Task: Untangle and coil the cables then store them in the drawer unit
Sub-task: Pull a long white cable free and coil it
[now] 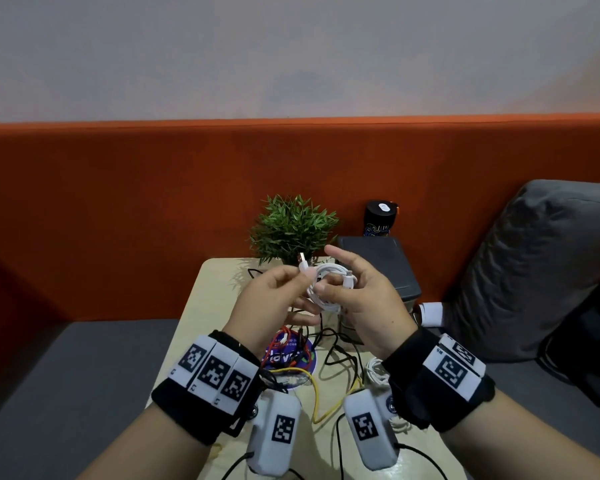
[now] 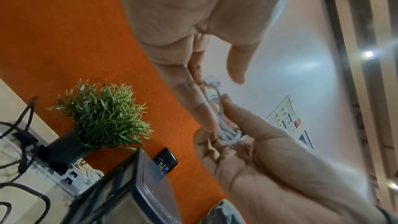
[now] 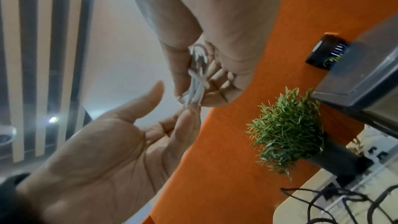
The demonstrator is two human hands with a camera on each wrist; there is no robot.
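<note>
Above a pale wooden table [image 1: 205, 299], the left hand [image 1: 267, 303] pinches the plug end of a coiled white cable [image 1: 326, 285]; the right hand [image 1: 364, 306] grips the coil, forefinger extended. The dark plastic drawer unit [image 1: 378, 261] stands behind; its contents are hidden.

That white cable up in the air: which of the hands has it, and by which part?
Both. The left hand pinches the white cable near its plug end; the right hand holds the coiled loops.
</note>
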